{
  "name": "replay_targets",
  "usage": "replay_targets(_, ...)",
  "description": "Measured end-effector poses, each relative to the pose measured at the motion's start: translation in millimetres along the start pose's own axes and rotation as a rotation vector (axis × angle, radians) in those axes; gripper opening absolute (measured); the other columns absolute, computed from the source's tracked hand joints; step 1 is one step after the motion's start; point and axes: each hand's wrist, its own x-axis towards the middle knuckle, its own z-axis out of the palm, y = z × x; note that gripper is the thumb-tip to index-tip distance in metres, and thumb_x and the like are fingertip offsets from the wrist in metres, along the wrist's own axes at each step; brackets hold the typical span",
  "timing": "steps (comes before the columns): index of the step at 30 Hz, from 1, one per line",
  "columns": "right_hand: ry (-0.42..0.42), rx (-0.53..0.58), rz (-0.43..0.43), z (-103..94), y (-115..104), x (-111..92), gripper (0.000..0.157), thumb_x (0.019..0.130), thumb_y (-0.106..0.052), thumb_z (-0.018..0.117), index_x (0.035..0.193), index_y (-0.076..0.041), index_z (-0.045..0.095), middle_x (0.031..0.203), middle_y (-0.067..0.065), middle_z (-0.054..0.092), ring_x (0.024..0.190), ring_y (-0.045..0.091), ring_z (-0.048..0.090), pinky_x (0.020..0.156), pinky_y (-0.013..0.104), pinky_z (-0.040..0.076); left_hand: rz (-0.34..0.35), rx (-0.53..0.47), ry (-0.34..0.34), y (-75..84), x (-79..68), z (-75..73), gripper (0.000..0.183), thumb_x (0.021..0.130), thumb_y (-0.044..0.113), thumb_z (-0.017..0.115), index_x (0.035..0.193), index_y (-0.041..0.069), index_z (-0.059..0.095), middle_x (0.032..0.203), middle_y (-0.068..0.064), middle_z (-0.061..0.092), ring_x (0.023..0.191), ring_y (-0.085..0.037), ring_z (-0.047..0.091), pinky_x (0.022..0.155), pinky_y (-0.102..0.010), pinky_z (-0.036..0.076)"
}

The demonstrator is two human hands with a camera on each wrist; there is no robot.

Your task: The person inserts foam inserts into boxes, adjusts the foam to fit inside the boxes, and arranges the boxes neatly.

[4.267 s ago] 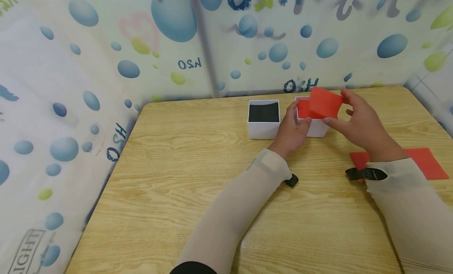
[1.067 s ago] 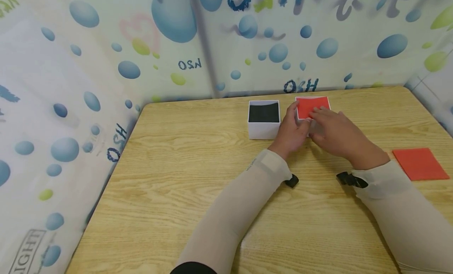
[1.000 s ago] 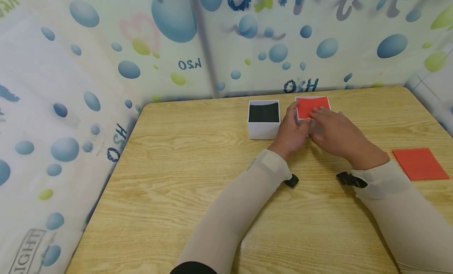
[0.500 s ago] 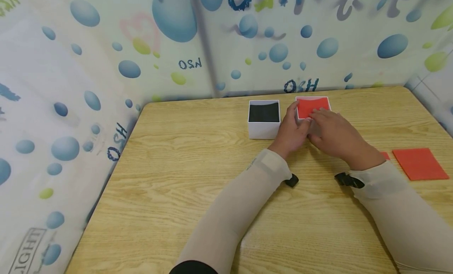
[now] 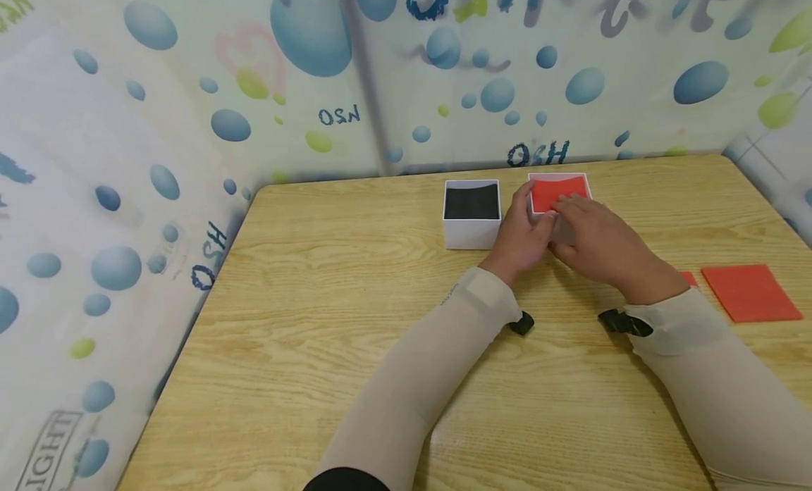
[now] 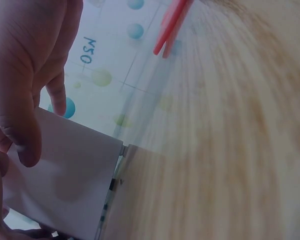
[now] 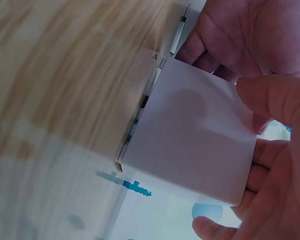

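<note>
A small white box [image 5: 579, 183] with a red sheet [image 5: 555, 191] lying in its top stands at the far middle of the wooden table [image 5: 317, 294]. My left hand [image 5: 529, 218] grips the box's left side, thumb up along the wall. My right hand [image 5: 573, 227] holds it from the front, fingertips on the red sheet. In the right wrist view the thumb [image 7: 275, 97] lies on the white box [image 7: 190, 140] wall with fingers curled round its far edge. In the left wrist view my left hand's fingers [image 6: 20, 100] wrap the white box [image 6: 65, 185].
A second white box [image 5: 471, 230] with a black lining stands just left of the first. Red sheets [image 5: 751, 292] lie flat on the table at the right, behind my right forearm. Bubble-printed plastic walls [image 5: 127, 160] close in the table's left and back edges.
About four seconds ago my right hand held a red sheet tilted above the box; that sheet now lies in the box. Over the last second both hands have stayed on the box.
</note>
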Motion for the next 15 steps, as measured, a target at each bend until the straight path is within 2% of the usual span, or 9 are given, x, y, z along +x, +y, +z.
replay_targets(8, 0.015, 0.099, 0.005, -9.1, 3.0, 1.1, 0.065, 0.099, -0.022, 0.07, 0.149, 0.011, 0.046, 0.155, 0.034, 0.044, 0.148, 0.053, 0.036, 0.122, 0.067, 0.028, 0.019, 0.006, 0.004, -1.2, -0.8, 0.2, 0.066, 0.108, 0.035, 0.058, 0.165, 0.034, 0.024, 0.166, 0.012, 0.04, 0.152, -0.012, 0.041, 0.125, -0.041, 0.034)
replay_targets(13, -0.001, 0.117, 0.067, -25.7, 7.1, -5.9, 0.078, 0.099, -0.022, 0.071, 0.159, 0.01, 0.032, 0.164, 0.035, 0.032, 0.154, 0.054, 0.024, 0.121, 0.07, 0.026, 0.022, 0.01, -0.005, -0.1, -1.8, -0.4, 0.066, 0.109, 0.036, 0.057, 0.165, 0.035, 0.023, 0.166, 0.012, 0.039, 0.152, -0.011, 0.04, 0.126, -0.043, 0.033)
replay_targets(15, 0.005, 0.123, 0.085, -32.8, 7.7, -10.6, 0.081, 0.1, -0.023, 0.07, 0.161, 0.009, 0.028, 0.165, 0.035, 0.029, 0.154, 0.054, 0.024, 0.119, 0.072, 0.026, 0.016, 0.011, -0.006, 0.3, -2.2, -0.4, 0.066, 0.109, 0.038, 0.057, 0.165, 0.036, 0.022, 0.167, 0.013, 0.038, 0.152, -0.011, 0.039, 0.126, -0.045, 0.032)
